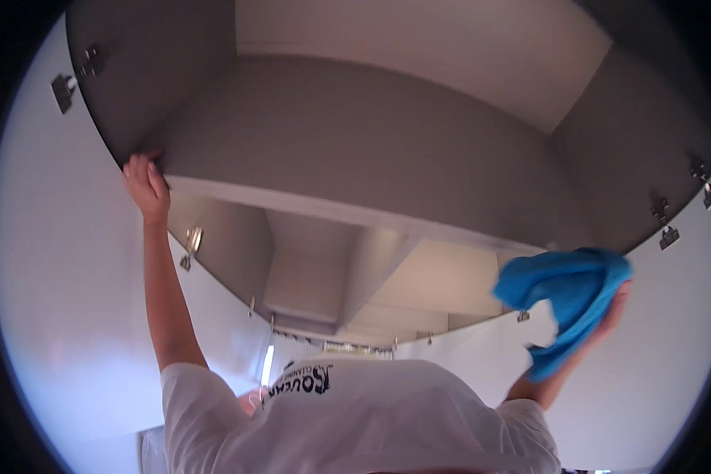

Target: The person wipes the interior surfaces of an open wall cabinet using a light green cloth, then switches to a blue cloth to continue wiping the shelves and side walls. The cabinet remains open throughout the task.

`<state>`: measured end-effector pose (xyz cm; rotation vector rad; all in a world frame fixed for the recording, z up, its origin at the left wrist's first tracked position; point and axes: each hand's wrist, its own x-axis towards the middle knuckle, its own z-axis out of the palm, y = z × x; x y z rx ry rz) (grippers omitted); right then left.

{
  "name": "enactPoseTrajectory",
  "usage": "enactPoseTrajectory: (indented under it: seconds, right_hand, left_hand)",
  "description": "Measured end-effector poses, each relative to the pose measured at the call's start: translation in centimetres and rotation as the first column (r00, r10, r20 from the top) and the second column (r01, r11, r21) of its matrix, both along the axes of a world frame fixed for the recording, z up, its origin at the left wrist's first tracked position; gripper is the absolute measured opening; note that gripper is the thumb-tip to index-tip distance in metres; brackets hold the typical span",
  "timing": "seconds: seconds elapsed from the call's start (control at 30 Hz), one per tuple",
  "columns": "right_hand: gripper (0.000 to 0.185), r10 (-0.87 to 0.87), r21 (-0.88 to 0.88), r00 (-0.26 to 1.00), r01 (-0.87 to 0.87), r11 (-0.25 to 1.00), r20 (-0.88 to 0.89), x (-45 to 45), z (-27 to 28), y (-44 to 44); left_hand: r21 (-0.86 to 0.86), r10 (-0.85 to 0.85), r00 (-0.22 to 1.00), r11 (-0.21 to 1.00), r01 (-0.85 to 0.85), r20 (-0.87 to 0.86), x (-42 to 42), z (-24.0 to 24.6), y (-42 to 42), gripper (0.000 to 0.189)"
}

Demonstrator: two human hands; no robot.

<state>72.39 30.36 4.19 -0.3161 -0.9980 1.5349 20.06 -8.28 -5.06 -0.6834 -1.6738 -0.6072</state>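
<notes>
My left hand (147,185) is at the front left corner of a grey cabinet shelf (355,142), its fingers curled over the edge beside the side panel (148,77). At the right, a crumpled blue cloth (575,284) hangs from my right hand (616,305) and covers most of its fingers. The cloth is slightly blurred and overlaps the shelf's front right corner. Whether it touches the shelf, I cannot tell.
White cabinet doors stand swung out on the left (65,237) and right (646,338). Metal hinges (669,237) jut from their inner edges. Beneath the shelf, an upright divider (376,272) splits a lower compartment. My white shirt (391,409) bears printing.
</notes>
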Motion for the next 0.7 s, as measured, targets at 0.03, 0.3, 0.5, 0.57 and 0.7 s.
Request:
enactPoseTrajectory:
  seconds: [0.03, 0.3, 0.5, 0.57, 0.7]
  right_hand:
    - [0.044, -0.153, 0.116, 0.988, 0.152, 0.982, -0.004, -0.7, 2.9, 0.5]
    - [0.040, -0.555, 0.953, 0.815, 0.007, 0.302, 0.169, -13.2, 7.5, 10.8]
    - [0.050, -0.781, 0.993, 0.617, 0.116, -0.028, -0.094, -26.5, 9.7, 15.5]
    - [0.059, -0.800, 0.984, 0.576, 0.139, -0.108, -0.169, -30.9, 10.9, 16.7]
    - [0.064, -0.817, 0.941, 0.505, 0.314, -0.124, -0.277, -38.7, 14.4, 23.1]
  left_hand:
    - [-0.002, 0.022, 1.000, 1.000, -0.022, 0.023, 0.4, 0.0, -0.4, 0.027]
    - [-0.084, -0.082, 0.924, 0.989, 0.122, 0.373, 1.4, 7.0, 1.1, 0.031]
    - [-0.149, -0.066, 0.851, 0.975, 0.167, 0.522, 0.0, 7.6, 0.9, 0.038]
    - [-0.068, -0.138, 0.837, 0.977, 0.204, 0.530, -0.4, 7.2, 0.2, 0.038]
    - [-0.001, -0.191, 0.814, 0.973, 0.229, 0.548, 0.0, 7.5, 0.5, 0.035]
